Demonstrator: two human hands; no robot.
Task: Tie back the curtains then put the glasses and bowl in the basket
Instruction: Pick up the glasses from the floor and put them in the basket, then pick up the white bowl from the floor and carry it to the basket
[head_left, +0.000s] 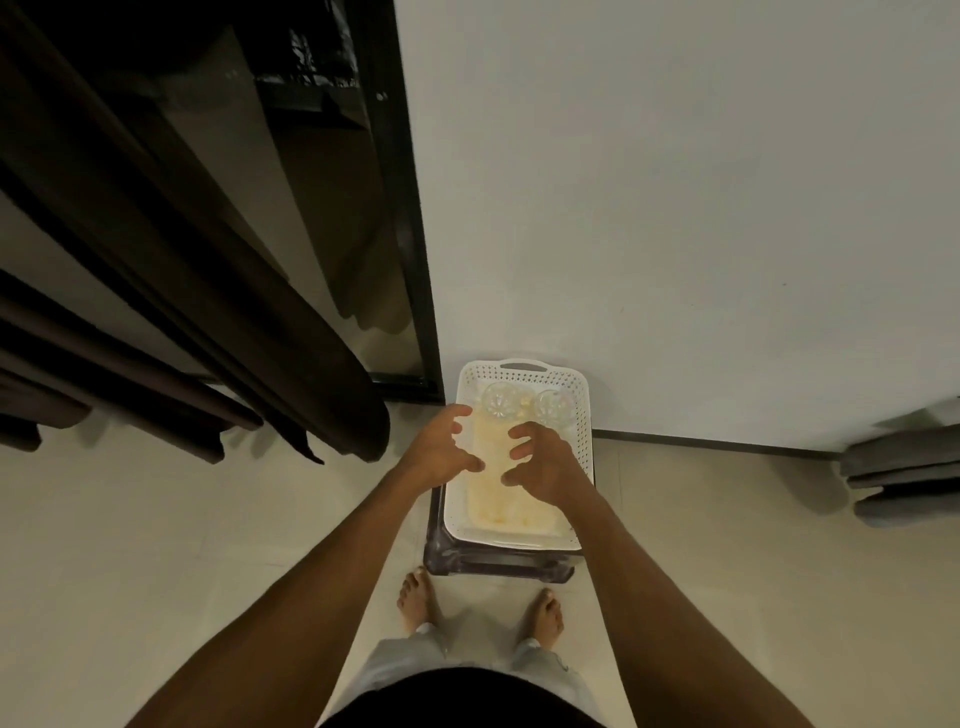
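Head view: looking straight down past both bare arms to a white basket (584, 441) by the wall.
Basket: sitting on a dark stool (493, 564), its far handle close to the wall (675, 208), its perforated sides showing all round.
Glasses: two clear glasses (500, 401) standing side by side at the basket's far end, seen from above, just beyond the fingertips.
Bowl: nothing here is reading clearly as a bowl; the pale patch on the basket floor between the hands is too washed out to call.
Left hand (441, 452): hovering over the basket's left rim, fingers spread and curled, gripping nothing.
Right hand (545, 462): hovering over the middle of the basket, fingers loosely bent and apart, also holding nothing.
Hands together: reaching in side by side, near each other but not touching, thumbs pointing inward.
Curtains (208, 312): dark folds hanging at the left, gathered into bunches, lower ends clear of the floor; whether a tie is holding them I cannot tell.
Window (405, 234): dark frame running down beside the curtains, ending just left of the basket.
Feet (543, 616): bare, standing on the pale floor (156, 519) right behind the stool.
Far right: grey folded cloth (904, 478) lying stacked by the wall, well apart from the basket.
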